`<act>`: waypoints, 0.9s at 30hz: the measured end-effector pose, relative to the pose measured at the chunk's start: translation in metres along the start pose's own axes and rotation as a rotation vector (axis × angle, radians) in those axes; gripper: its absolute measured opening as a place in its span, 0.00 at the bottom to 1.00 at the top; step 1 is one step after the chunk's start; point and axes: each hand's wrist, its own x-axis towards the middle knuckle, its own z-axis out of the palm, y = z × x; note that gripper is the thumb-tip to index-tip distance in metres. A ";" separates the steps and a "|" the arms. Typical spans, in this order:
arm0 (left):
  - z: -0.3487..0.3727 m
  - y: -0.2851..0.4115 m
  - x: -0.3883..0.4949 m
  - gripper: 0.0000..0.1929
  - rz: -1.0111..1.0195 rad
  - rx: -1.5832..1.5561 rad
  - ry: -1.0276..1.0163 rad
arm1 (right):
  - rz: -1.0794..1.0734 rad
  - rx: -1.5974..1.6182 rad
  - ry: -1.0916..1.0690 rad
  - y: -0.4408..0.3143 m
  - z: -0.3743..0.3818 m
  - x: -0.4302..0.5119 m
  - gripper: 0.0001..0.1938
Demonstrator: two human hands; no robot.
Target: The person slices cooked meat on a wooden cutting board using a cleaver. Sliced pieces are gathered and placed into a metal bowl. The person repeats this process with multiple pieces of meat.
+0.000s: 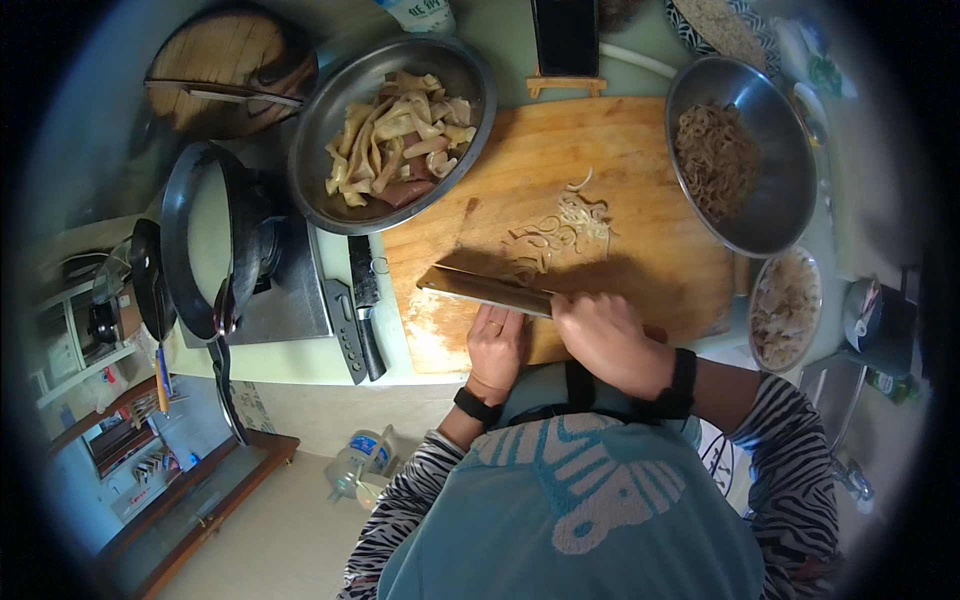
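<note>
My right hand (611,337) grips the handle of a cleaver (487,289), whose wide blade stands over the wooden cutting board (637,150). Close against the near side of the blade, my left hand (496,349) has its fingertips partly hidden, and what lies under them cannot be seen. Beyond the blade, thin pale curled strips (555,229) of sliced food, perhaps meat or skin, are strewn on the board. A steel bowl (300,142) at the board's far left holds larger pale and pinkish pieces (397,142). At the right, another steel bowl (787,165) contains brownish shreds (716,161).
A phone (566,37) rests on a small wooden stand behind the board. To the left are a wok (202,240) with whitish contents, a black-handled knife (365,307) and a perforated black knife or sheath (345,330). An oval dish (786,307) of pale food sits at the right.
</note>
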 end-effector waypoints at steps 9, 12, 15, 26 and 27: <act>-0.007 0.017 0.010 0.14 0.014 -0.023 0.107 | 0.155 0.330 0.127 0.025 0.000 0.010 0.14; -0.007 0.023 0.008 0.13 -0.017 -0.028 0.147 | 0.239 0.386 0.144 0.033 -0.010 -0.008 0.17; -0.005 0.025 0.006 0.14 -0.002 -0.038 0.155 | 0.258 0.389 0.167 0.036 -0.021 -0.026 0.18; 0.004 0.018 -0.005 0.15 0.071 0.009 0.128 | 0.040 -0.066 0.089 0.022 -0.024 -0.050 0.10; 0.004 0.016 -0.006 0.15 0.069 0.014 0.113 | 0.023 -0.080 0.069 0.021 -0.023 -0.049 0.09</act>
